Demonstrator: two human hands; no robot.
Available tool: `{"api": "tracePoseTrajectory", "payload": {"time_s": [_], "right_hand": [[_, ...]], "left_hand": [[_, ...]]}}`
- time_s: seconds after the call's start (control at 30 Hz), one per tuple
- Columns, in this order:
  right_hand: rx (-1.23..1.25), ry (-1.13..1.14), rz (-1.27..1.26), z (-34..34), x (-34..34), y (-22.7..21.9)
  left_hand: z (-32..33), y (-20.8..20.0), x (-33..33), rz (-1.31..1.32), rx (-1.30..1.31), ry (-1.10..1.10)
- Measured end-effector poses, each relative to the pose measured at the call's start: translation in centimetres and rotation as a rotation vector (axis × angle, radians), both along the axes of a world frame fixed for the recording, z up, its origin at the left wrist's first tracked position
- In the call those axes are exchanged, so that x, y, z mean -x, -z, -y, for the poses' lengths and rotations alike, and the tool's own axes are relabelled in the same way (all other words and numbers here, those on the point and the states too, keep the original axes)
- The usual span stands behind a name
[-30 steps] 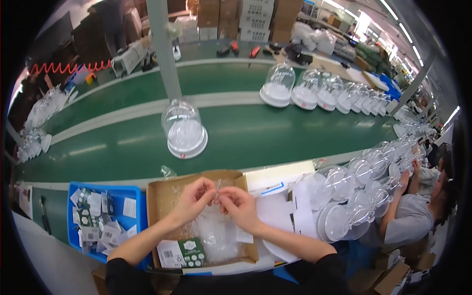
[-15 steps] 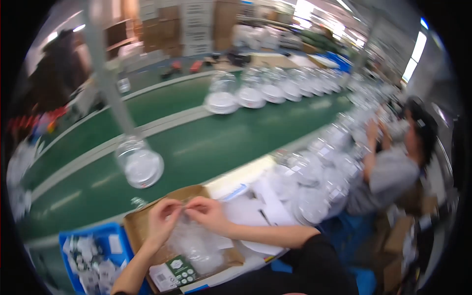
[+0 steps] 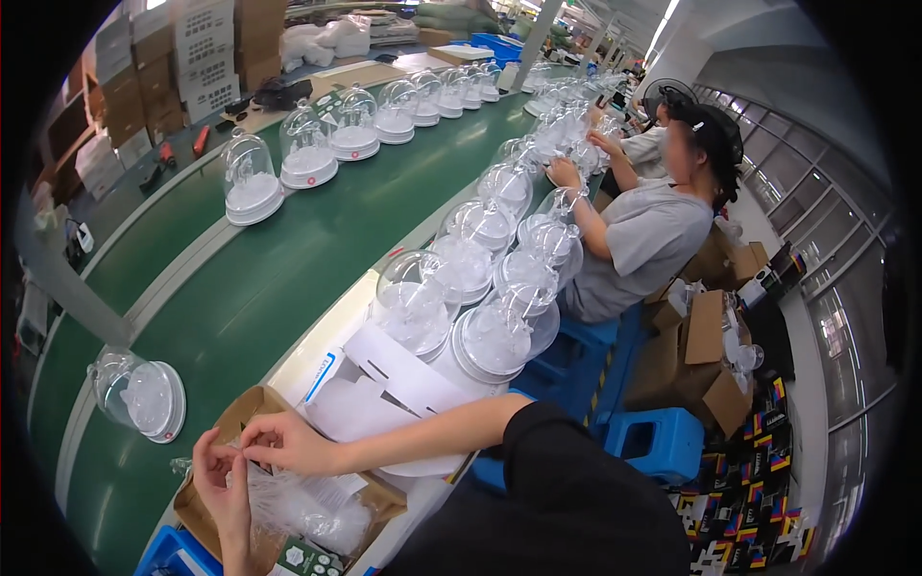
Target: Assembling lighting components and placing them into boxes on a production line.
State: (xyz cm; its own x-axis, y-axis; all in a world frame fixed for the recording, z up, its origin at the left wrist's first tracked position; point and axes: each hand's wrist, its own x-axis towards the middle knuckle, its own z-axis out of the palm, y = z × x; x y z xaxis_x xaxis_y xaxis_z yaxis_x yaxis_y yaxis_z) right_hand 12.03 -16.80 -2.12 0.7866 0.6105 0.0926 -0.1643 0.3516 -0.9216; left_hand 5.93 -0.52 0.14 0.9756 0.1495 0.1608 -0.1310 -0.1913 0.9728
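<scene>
My left hand point(image 3: 219, 485) and my right hand point(image 3: 291, 444) meet over a shallow cardboard box point(image 3: 252, 403). Thumb and forefinger of each are pinched together, the fingertips almost touching. Whatever sits between them is too small to make out. Below the hands, crumpled clear plastic bags point(image 3: 331, 518) lie in the box, next to a green printed card point(image 3: 305, 559). Part of a blue bin point(image 3: 173, 555) shows at the lower left, beside the box. White sheets of card point(image 3: 384, 370) lie just right of the box.
Clear domes on white bases line the green conveyor point(image 3: 317, 245); a lone one point(image 3: 152, 398) lies at the left. More domes point(image 3: 495, 336) crowd the bench. A co-worker in grey point(image 3: 653, 230) handles domes on the right. Blue stools point(image 3: 653, 444) and open cartons point(image 3: 706, 331) stand there too.
The view has swung to the right, so the box and hands now appear farther left. Both hands keep their pinch over the box.
</scene>
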Motion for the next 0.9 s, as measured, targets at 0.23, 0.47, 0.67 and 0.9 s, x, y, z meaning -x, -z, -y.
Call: {"api": "tracePoseTrajectory", "payload": {"time_s": [0.23, 0.47, 0.67, 0.9], "right_hand": [[0.025, 0.043, 0.107, -0.3, -0.1, 0.1], [0.046, 0.055, 0.071, -0.1, -0.1, -0.2], [0.039, 0.041, 0.055, -0.2, 0.0, -0.2], [0.151, 0.101, 0.151, 0.2, -0.5, 1.1]], "left_hand": [[-0.2, -0.3, 0.2, 0.014, -0.090, -0.005], [0.3, -0.1, 0.0, 0.043, -0.158, -0.091], [-0.5, 0.5, 0.5, 0.054, -0.225, -0.028], [0.4, -0.5, -0.4, 0.059, -0.279, -0.037]]}}
